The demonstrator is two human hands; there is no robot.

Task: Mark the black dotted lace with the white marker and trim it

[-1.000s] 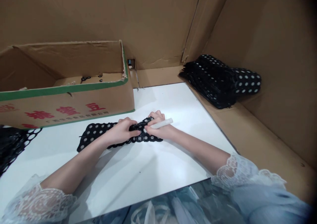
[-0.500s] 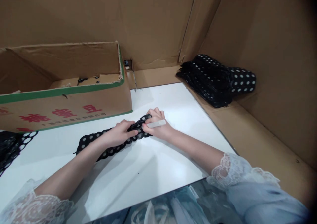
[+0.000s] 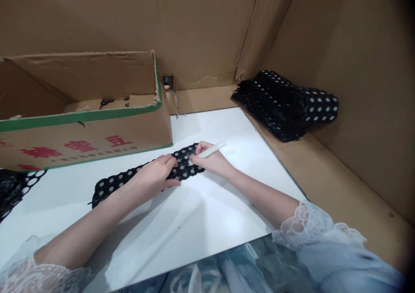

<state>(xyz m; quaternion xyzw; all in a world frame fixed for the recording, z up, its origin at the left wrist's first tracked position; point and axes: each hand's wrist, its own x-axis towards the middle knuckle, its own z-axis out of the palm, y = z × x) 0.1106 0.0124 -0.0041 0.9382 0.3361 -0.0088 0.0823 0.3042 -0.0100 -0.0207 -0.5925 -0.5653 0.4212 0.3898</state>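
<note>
A long black strip of perforated material (image 3: 129, 176), dotted with rows of pale round spots, lies flat on the white tabletop. My left hand (image 3: 158, 172) rests across it near its right part, fingers bent on top and the thumb apart, stretched past the lower edge. In my right hand (image 3: 207, 154) is a slim white pen-like stick (image 3: 213, 149), pinched between thumb and fingers. Its upper end points up to the right, while its lower end is at the strip's right end. Both forearms come out of pale blue lace-trimmed sleeves.
An open cardboard box (image 3: 97, 128) with green rim tape stands at the back left, small black scraps inside. Black netting with large holes (image 3: 19, 189) lies at the left edge. A stack of black dotted pieces (image 3: 285, 105) sits back right. Cardboard walls (image 3: 201, 29) surround the table (image 3: 220, 215).
The strip's bunched right part now lies flat. My left hand has loosened from a pinch to resting on it. The right hand with the white stick has shifted slightly right.
</note>
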